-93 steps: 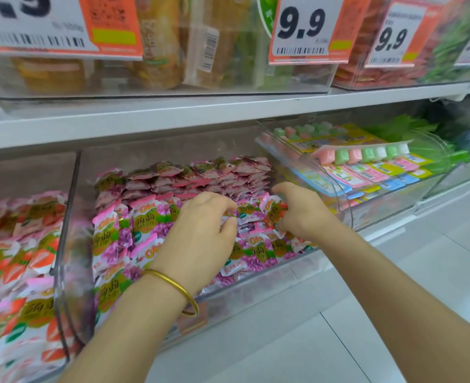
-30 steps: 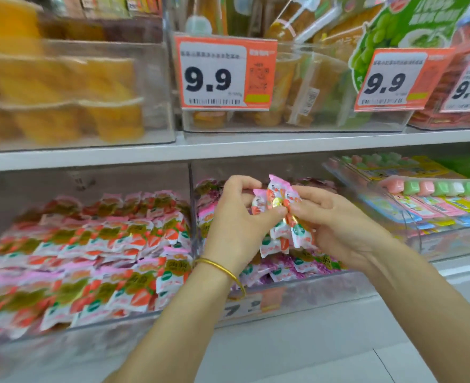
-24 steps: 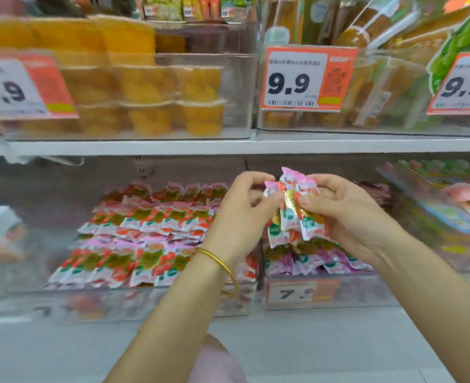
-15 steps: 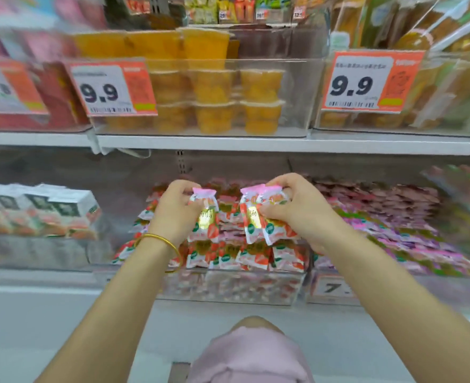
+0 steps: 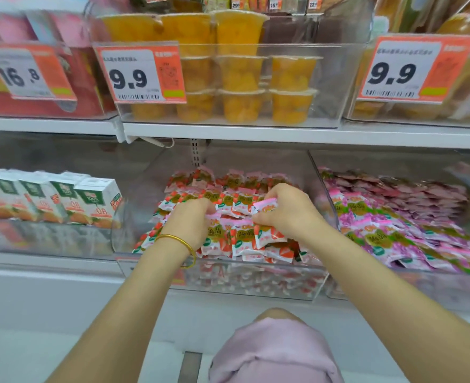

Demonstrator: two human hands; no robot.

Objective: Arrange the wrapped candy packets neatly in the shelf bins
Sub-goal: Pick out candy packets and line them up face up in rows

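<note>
While both arms reach into the clear middle bin (image 5: 321,283) on the lower shelf, the left hand (image 5: 191,222) is curled, fingers down, onto the strawberry candy packets (image 5: 236,239) piled there; whether it grips any cannot be told. A gold bangle (image 5: 185,244) sits on that wrist. The right hand (image 5: 286,211) is clenched on a packet with a pink top (image 5: 265,204), held just above the pile near the bin's right side. The packets fill the bin in rough overlapping rows, front ones tilted toward the front wall. Just beside it, the right-hand bin holds purple grape candy packets (image 5: 388,236). To the left stand white juice cartons (image 5: 90,200). On the shelf above, cups of yellow fruit (image 5: 239,89) sit behind a 9.9 price tag (image 5: 140,74).
</note>
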